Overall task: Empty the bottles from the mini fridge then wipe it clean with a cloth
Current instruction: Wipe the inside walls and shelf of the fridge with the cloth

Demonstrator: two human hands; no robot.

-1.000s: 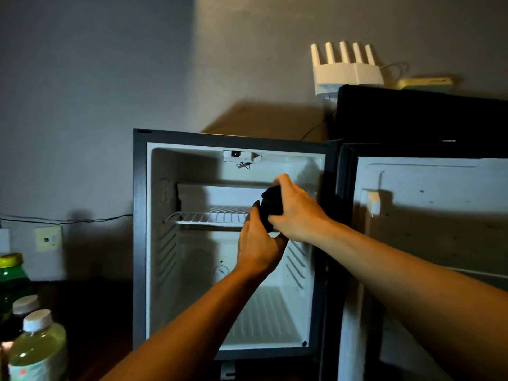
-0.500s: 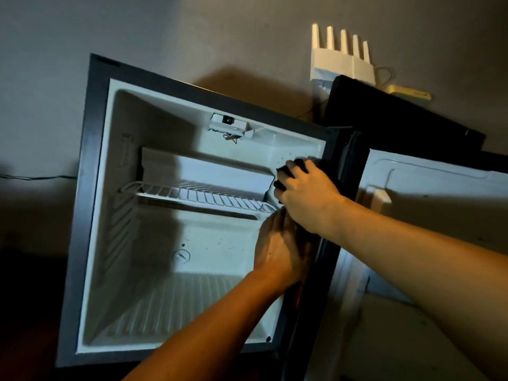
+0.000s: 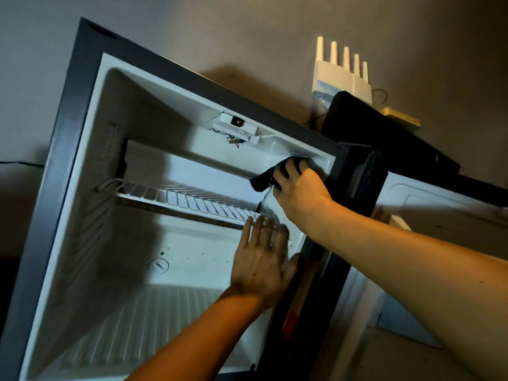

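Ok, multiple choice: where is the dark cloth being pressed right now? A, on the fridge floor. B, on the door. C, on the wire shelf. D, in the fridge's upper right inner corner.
D: the right hand holds the dark cloth against the mini fridge in its upper right inner corner, above the wire shelf.

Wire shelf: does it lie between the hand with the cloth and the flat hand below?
Yes. In the head view, the wire shelf's right end lies between the right hand gripping the cloth and the left hand.

The dark crumpled cloth [image 3: 277,173] is largely covered by the right hand [image 3: 299,188]. The right end of the white wire shelf [image 3: 192,199] is hidden behind the left hand [image 3: 264,262]. The open white fridge door [image 3: 439,215] is cut off at the right edge.
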